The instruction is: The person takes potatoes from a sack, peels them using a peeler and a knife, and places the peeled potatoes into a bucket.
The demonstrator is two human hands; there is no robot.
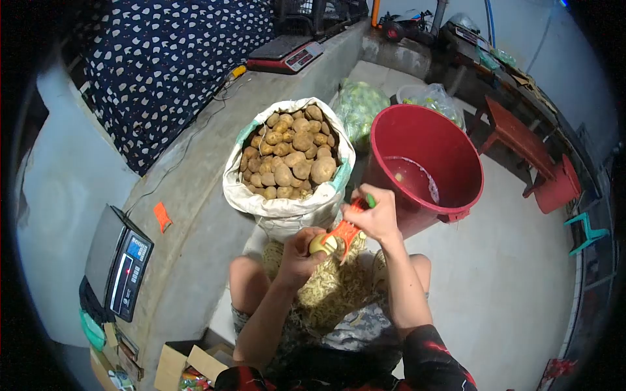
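Note:
My left hand (300,259) is closed around a partly peeled potato (323,244), its pale flesh showing. In my right hand (381,216) is an orange peeler (343,232), its head against or just beside the potato. A bit of green shows at the top of that grip. Beneath both hands lies a heap of potato peelings (332,293) between my legs. Just beyond them stands a white sack (287,207) with its rim rolled down, full of unpeeled potatoes (293,153).
To the right of the sack is a tall red bucket (417,137) with a small pale piece inside. Behind it sit a bag of green vegetables (360,107) and a clear plastic bag (443,101). Scales (120,267) and an orange tag-like piece (162,217) rest along the left ledge.

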